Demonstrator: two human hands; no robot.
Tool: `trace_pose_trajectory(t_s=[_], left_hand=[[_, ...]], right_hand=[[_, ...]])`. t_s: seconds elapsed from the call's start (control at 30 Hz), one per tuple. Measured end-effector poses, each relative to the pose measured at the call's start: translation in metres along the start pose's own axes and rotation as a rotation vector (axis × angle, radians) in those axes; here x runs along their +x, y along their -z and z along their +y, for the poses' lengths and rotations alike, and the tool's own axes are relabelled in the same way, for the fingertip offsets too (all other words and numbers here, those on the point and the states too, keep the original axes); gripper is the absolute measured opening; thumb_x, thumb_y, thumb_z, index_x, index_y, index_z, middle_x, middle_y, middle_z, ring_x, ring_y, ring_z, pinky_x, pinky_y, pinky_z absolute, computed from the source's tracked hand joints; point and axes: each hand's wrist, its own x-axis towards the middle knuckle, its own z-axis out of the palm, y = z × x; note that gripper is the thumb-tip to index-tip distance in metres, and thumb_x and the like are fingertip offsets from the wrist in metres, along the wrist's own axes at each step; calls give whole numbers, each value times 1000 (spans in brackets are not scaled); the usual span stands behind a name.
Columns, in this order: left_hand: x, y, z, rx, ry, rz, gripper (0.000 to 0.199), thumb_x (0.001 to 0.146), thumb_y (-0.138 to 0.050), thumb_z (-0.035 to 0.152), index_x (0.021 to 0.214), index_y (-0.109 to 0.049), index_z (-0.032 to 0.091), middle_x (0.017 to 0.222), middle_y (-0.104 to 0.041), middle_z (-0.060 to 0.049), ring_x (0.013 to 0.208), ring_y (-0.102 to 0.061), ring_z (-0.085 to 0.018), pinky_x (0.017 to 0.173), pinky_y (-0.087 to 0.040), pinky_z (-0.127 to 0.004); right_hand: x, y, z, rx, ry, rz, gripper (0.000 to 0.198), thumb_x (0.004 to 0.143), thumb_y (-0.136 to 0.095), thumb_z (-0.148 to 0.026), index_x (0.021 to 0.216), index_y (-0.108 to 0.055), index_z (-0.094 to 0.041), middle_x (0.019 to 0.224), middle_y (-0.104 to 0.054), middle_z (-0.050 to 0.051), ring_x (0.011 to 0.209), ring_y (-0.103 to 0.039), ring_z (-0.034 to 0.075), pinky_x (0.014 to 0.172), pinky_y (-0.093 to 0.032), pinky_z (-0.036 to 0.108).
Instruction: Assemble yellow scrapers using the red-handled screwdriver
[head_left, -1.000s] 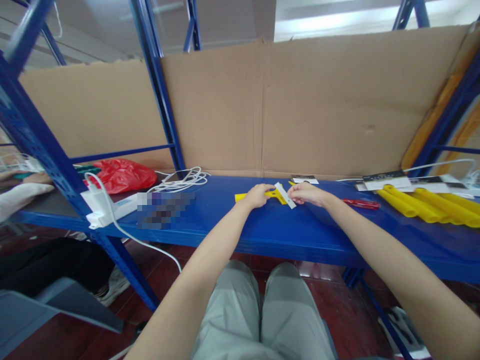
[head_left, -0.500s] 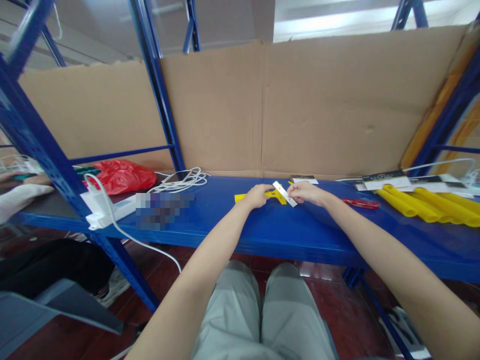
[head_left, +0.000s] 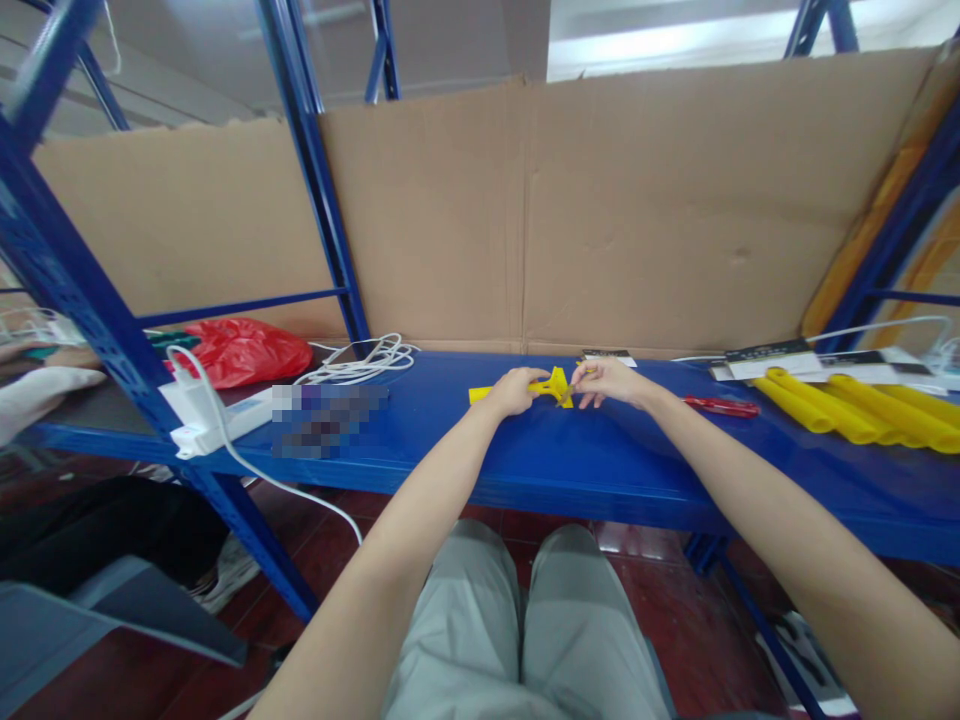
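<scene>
**Work on the yellow tool (head_left: 559,388) is looking unfinished**

The left hand (head_left: 512,393) is grasping its handle, while the right hand (head_left: 606,382) is curling its fingers at the flared head; whether they are pinching something small, I cannot tell. The handling is seemingly standing midway: the head is sitting between both hands, and what remains is not showing clearly. A red tool (head_left: 721,408) and yellow tubes (head_left: 862,412) are lying rightward on the blue worktop (head_left: 600,460); cardboard (head_left: 637,220) is standing behind.
</scene>
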Motion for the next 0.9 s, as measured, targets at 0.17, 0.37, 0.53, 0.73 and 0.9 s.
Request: trace_pose_trajectory(t_s=[0.17, 0.37, 0.53, 0.73, 0.9], left_hand=[[0, 1, 1, -8, -9, -4, 45, 82, -60, 5, 125, -62, 17, 130, -62, -9, 123, -56, -21, 110, -36, -35], [-1, 2, 3, 29, -2, -19, 45, 82, -59, 4, 126, -61, 14, 130, -63, -9, 122, -57, -20, 108, -38, -32], [-2, 3, 5, 35, 12, -16, 44, 82, -59, 5, 126, -62, 13, 129, -63, -9, 122, -57, -21, 108, -39, -32], [-1, 2, 3, 22, 3, -14, 42, 83, -59, 6, 124, -63, 14, 129, -63, -10, 122, -57, -21, 108, -38, -33], [0, 0, 1, 13, -14, -5, 42, 82, -60, 6, 123, -63, 15, 129, -63, -9, 123, -56, -21, 109, -37, -35]], right_hand=[[4, -3, 0, 57, 51, 95, 11, 68, -70, -17, 74, -61, -18, 76, -71, 4, 73, -67, 15, 55, -52, 21], [1, -8, -1, 186, 69, 71, 22, 66, -77, -20, 76, -58, -18, 74, -68, 3, 69, -67, 15, 59, -56, 25], [0, -6, 3, 281, 38, 18, 28, 62, -81, -17, 79, -59, -17, 73, -67, 2, 70, -66, 15, 66, -58, 29], [0, -4, 1, 298, 4, -17, 29, 60, -77, -12, 82, -59, -17, 72, -67, 1, 69, -66, 14, 67, -58, 29], [-1, -4, 1, 273, -8, -38, 29, 60, -72, -9, 84, -59, -18, 70, -66, 0, 70, -66, 14, 68, -58, 29]])
